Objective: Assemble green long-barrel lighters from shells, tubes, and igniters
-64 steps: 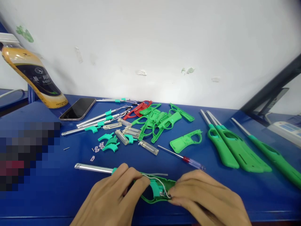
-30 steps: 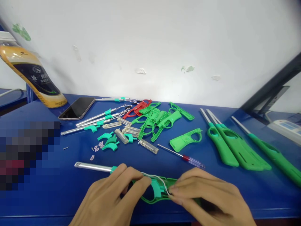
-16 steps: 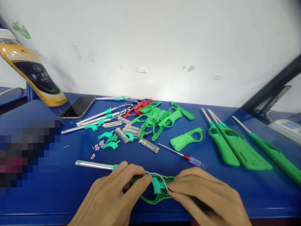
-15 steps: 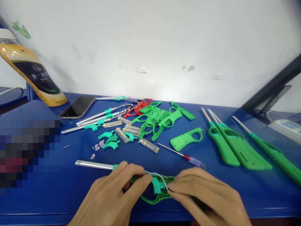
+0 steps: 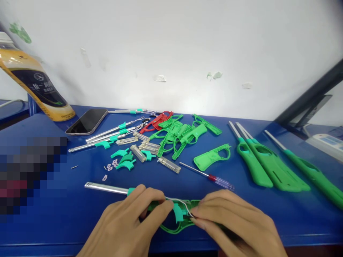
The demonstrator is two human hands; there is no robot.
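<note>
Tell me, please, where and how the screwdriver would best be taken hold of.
Probably by the handle, from above and the near right: the screwdriver lies flat, with this thicker end just beyond the right hand, while its thin shaft points away to the left.

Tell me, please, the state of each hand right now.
Left hand: closed, holding the green shell near the metal tube.
Right hand: closed, fingertips pinching the white wire at the shell.

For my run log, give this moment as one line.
left hand: holding green shell | right hand: fingertips at white wire | trigger: in green shell | screwdriver: on table
</note>
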